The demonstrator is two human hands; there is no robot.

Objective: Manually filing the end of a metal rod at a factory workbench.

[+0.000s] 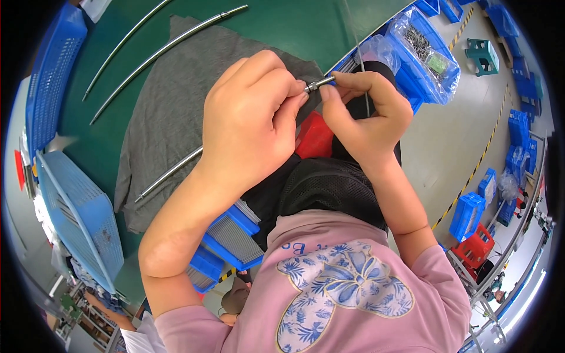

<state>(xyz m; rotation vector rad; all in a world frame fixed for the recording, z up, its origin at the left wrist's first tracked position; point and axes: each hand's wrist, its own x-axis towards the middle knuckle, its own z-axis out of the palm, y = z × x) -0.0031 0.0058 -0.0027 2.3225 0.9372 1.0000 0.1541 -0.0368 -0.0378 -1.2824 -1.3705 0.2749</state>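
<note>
My left hand (250, 117) is closed, its thumb and fingertips pinching a thin shiny metal rod close to one end. The rod's other length (170, 174) comes out below the hand and slants over the grey cloth (159, 112); the part in between is hidden by my palm. At the pinched end sits a small collared metal fitting (319, 83). My right hand (371, 115) is closed too, thumb and index finger gripping that fitting's tip. Two more curved metal rods lie further off: a longer one (170, 47) partly on the cloth, a thinner one (122, 45) on the green tabletop (276, 29).
Blue perforated baskets (79, 215) line the left side. To the right, a blue bin (412, 73) holds a plastic bag of small metal parts (419, 44). Blue trays of thin rods (235, 235) stand below my left forearm. A green stool (482, 57) is on the floor.
</note>
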